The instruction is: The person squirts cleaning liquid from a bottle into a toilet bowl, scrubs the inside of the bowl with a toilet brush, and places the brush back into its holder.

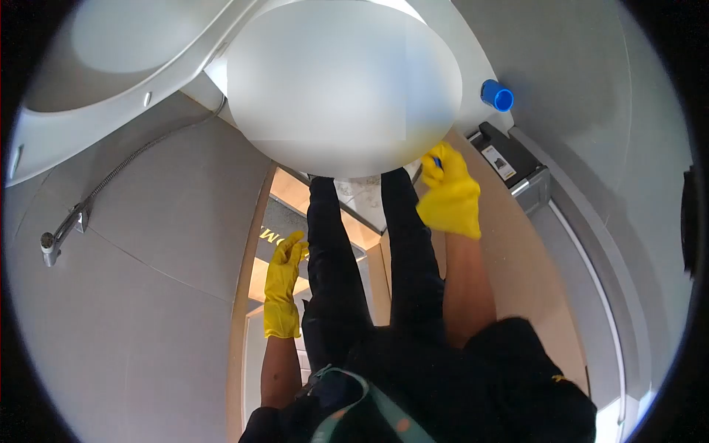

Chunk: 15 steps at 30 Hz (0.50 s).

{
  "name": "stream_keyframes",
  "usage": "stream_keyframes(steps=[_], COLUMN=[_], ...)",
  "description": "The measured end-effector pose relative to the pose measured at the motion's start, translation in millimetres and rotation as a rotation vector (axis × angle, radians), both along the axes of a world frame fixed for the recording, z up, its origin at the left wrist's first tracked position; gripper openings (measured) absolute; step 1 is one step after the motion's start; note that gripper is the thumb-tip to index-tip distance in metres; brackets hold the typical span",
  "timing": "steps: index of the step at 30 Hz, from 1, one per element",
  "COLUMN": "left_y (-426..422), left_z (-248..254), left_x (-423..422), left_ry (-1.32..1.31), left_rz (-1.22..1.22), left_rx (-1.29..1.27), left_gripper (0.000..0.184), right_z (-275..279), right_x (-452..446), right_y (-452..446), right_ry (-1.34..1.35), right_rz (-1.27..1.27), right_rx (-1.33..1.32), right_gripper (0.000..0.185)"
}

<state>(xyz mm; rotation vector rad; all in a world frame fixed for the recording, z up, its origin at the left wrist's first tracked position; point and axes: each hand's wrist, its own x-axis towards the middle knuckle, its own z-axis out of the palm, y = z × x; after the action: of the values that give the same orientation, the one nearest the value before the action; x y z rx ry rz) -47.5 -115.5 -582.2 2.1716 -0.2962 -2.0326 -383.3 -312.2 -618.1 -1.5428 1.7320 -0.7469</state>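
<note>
Your wide view bends straight edges and blackens at the corners. A large pale oval patch [343, 85] is blurred beyond detail. Light is moderate; soft shadow dims the grey wall [591, 96] at right.

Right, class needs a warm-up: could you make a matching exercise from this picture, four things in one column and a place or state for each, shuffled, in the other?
Things
1. Left hand
2. Right hand
3. Sprayer
4. Tube

Places or states
A. On a bracket at the grey wall
B. Blue, by the edge of the white surface
C. Gloved, beside the left leg
D. Gloved, closed around a small blue thing

Right pairs: 1-C, 2-D, 3-A, 4-B
</note>
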Motion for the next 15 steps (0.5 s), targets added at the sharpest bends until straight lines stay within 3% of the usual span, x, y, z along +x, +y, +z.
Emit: stream_keyframes(steps=[4,6,7,8,10,14,15], left_y=[4,9,9,3,-3,-11,-13], left_z=[0,0,5,4,10,10,9], left_x=[-4,0,2,-1,-1,-6,-7], left_ry=[-0.020,-0.045,-0.051,-0.037,-0.022,-0.023,-0.027], left_rz=[-0.057,-0.063,-0.067,-0.038,-0.012,-0.040,-0.029], left_rx=[-0.017,-0.040,-0.034,-0.040,-0.035,-0.031,-0.043], left_gripper=[0.034,0.034,0.034,0.034,0.034,0.034,0.034], right_z=[15,-10,-8,-1,22,18,-3], right_x=[-11,12,10,-2,-29,-13,7], right_y=[-7,-41,-30,-18,18,16,-14], right_ry=[0.216,-0.263,-0.091,-0.095,-0.188,-0.493,-0.356], right_rz=[0.049,-0.031,-0.018,-0.015,-0.486,-0.751,-0.441], right_rx=[-0.049,0.076,-0.077,-0.088,0.863,0.740,0.289], right_gripper=[0.038,0.039,0.040,0.040,0.029,0.021,0.020])
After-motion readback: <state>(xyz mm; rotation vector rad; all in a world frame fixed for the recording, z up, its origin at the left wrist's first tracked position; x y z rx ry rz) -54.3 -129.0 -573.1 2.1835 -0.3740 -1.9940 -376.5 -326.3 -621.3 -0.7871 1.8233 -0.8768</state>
